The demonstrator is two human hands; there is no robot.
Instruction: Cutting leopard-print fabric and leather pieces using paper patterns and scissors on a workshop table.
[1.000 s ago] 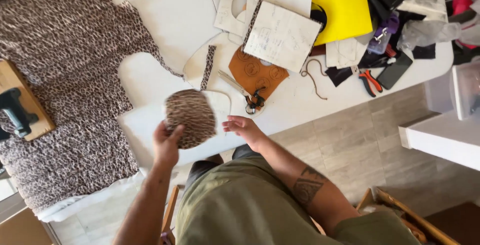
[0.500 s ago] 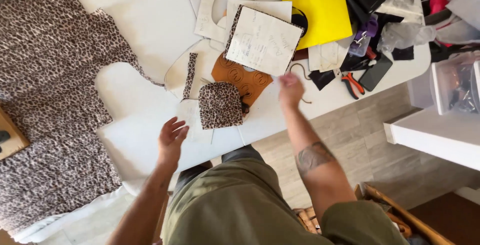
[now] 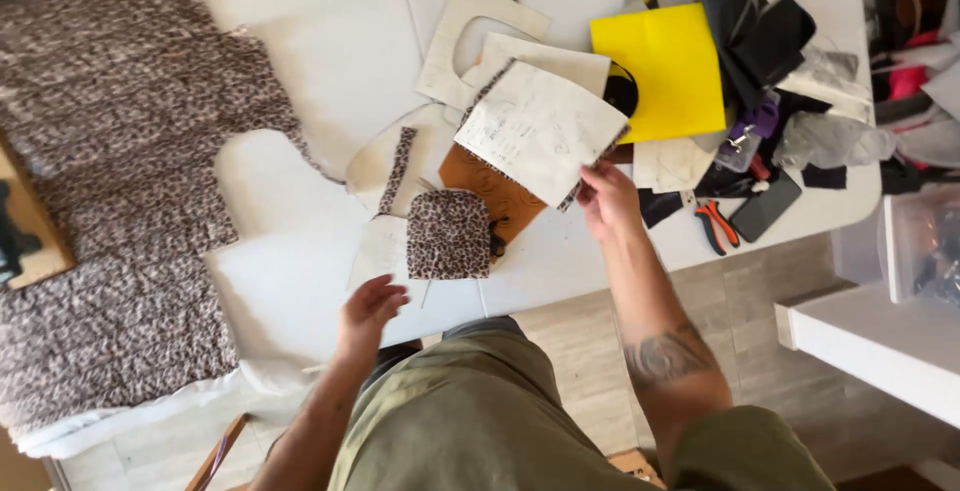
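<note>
The right hand (image 3: 605, 201) has moved up and now pinches one pale pattern sheet (image 3: 540, 131); the left hand (image 3: 368, 313) hovers half open, released, near one leopard patch (image 3: 448, 235) on the counter (image 3: 300, 251).

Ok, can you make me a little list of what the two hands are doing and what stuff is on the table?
left hand: open, hovering over the table edge, holding nothing
right hand: pinching the corner of a paper sheet
nearest left hand: spotted fabric piece lying flat
table: white
big cloth: spotted, spread on one side of the table
also there: yellow sheet, pliers with orange handles
</note>
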